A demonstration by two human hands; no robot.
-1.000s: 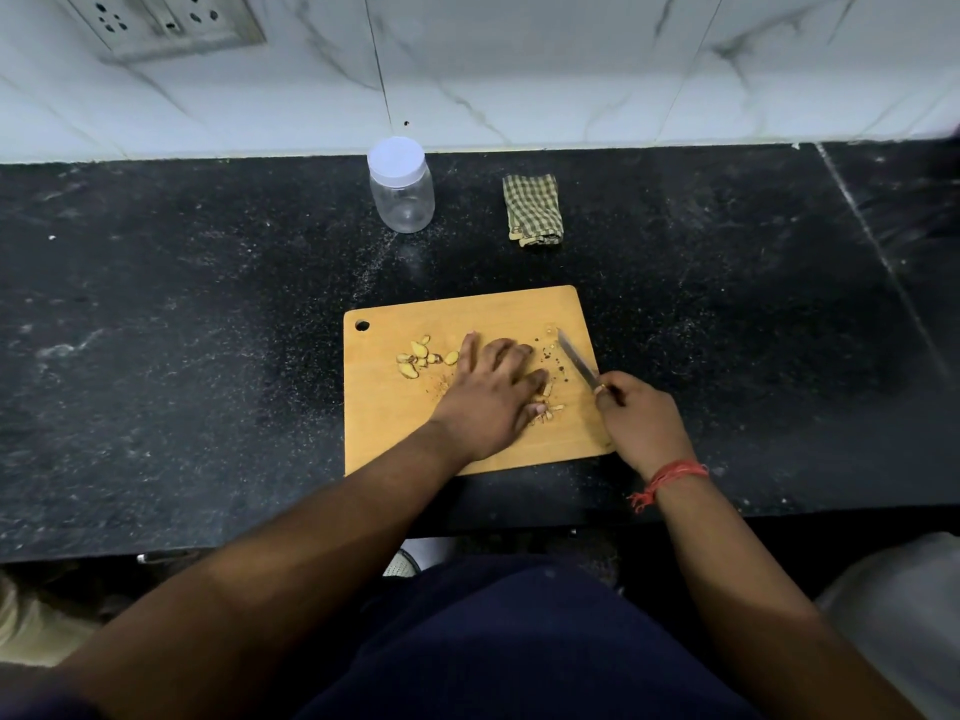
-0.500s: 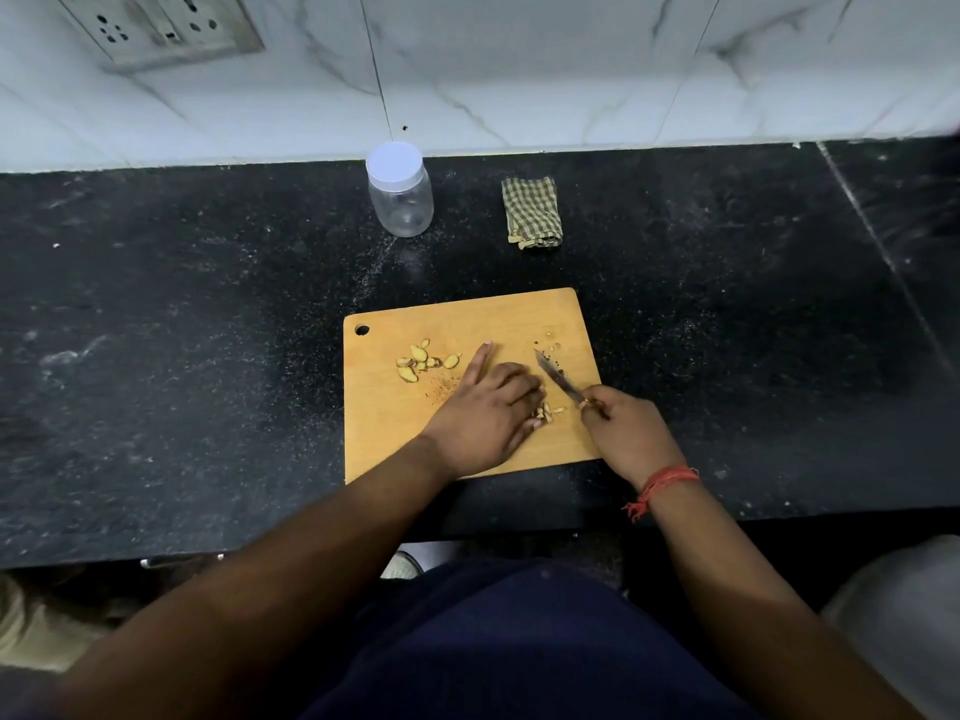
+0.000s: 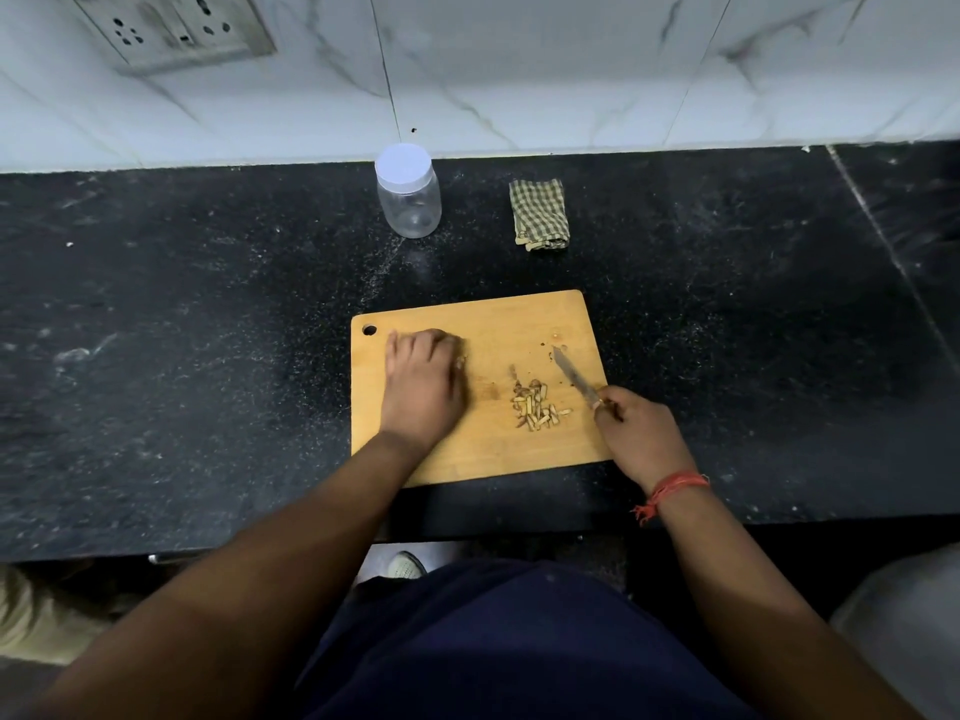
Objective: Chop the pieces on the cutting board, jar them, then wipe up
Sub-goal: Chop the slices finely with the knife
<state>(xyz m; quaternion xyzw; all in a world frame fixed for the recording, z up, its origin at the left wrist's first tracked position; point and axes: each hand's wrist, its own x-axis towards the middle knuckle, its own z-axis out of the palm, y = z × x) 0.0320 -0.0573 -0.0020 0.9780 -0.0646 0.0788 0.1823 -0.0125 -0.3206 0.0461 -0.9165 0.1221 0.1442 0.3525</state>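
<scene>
Chopping step in hand: left hand (image 3: 423,387) curled over uncut pieces, contents hidden; right hand (image 3: 641,433) grasps knife (image 3: 575,377); chopped pile (image 3: 535,410) between hands on cutting board (image 3: 488,454); next, likely feed pieces to blade

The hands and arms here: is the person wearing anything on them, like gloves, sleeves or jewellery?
No gloves and no sleeves in view: both forearms are bare to the frame's edge. The left hand wears nothing visible. At the wrist of the right hand is a red-orange thread band, with a frayed tassel hanging from it.
</scene>
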